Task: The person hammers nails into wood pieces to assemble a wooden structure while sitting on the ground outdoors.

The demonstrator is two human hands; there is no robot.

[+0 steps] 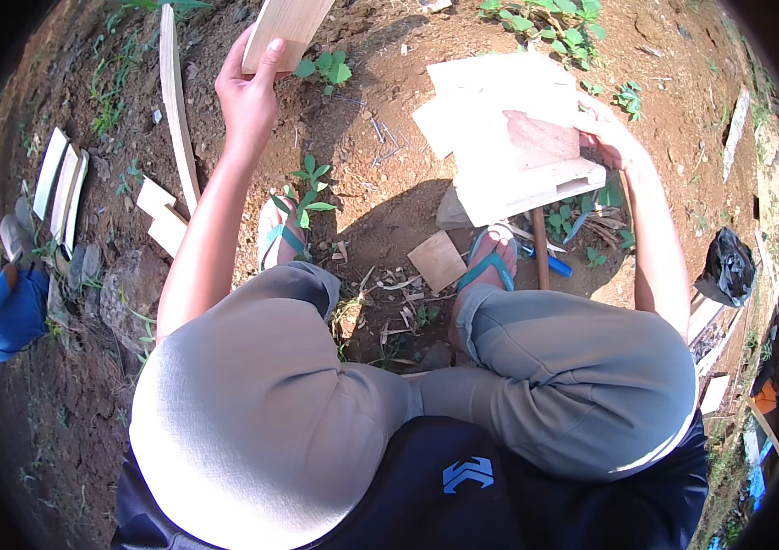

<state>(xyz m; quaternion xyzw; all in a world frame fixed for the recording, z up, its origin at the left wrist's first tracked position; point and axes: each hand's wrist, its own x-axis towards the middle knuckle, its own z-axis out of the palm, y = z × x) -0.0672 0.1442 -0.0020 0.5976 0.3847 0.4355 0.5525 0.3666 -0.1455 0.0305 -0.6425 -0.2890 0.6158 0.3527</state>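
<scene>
My left hand (248, 99), at the upper left, is closed around the lower end of a pale wooden board (287, 35) that runs out of the top of the view. To the right, my right hand (611, 137) has its fingers at the right edge of a bright, sunlit group of wooden boards (509, 82). Glare washes out where one board ends and another begins. Those boards lie over a thick wooden block (554, 183). From under the block a brown wooden handle (541, 247) sticks out, beside a blue-handled object (550, 264) whose kind I cannot make out.
Several loose nails (386, 142) lie on the bare soil. A small square wood piece (437, 261) sits between my sandalled feet. Long strips (179, 110) and offcuts (162, 215) are at the left, near a blue bundle (12, 312). A black plastic bag (727, 268) stands at the right.
</scene>
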